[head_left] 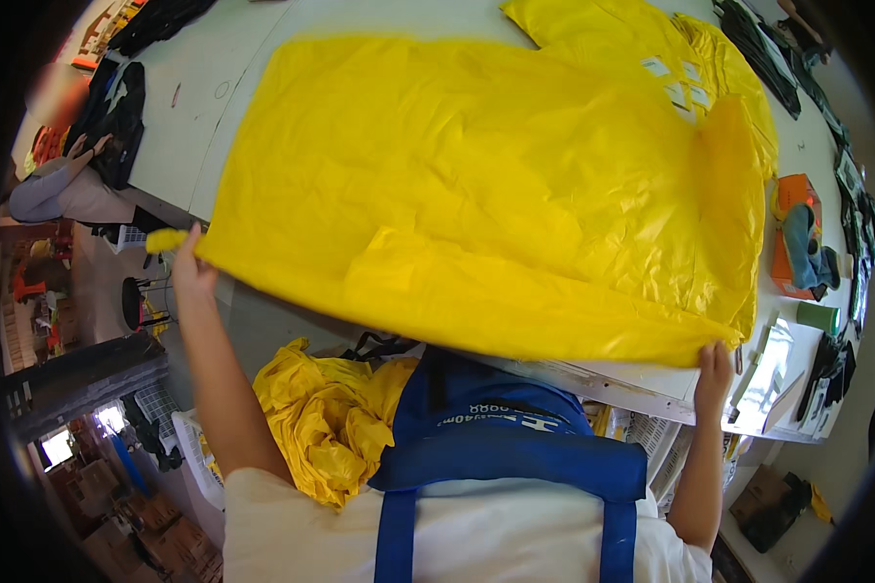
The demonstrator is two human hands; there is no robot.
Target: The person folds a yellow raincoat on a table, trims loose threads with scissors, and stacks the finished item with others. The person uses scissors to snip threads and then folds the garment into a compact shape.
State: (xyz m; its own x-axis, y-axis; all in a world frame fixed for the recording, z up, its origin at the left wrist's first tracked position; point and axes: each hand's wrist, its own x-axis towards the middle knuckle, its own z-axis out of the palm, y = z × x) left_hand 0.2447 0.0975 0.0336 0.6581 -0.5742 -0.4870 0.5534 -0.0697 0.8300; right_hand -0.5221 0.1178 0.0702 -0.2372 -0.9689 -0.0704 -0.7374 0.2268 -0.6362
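A large shiny yellow garment [476, 185], made of thin coated fabric, is stretched wide over the table edge nearest me. My left hand [195, 267] pinches its near left corner, and a short yellow strip sticks out beyond the fingers. At the near right corner, my right hand [715, 374] is closed on the hem. The near edge hangs between both hands in a slight sag, with a pocket-like patch on it. Against its far right side lie more yellow pieces [593, 34], with several small white labels on them.
A crumpled yellow heap [321, 418] lies by my lap, left of my blue apron [496, 408]. On the white table [190, 117], an orange box [795, 194] with blue-grey cloth and a green roll [818, 318] stand right. A co-worker [87, 189] handles black cloth at the left.
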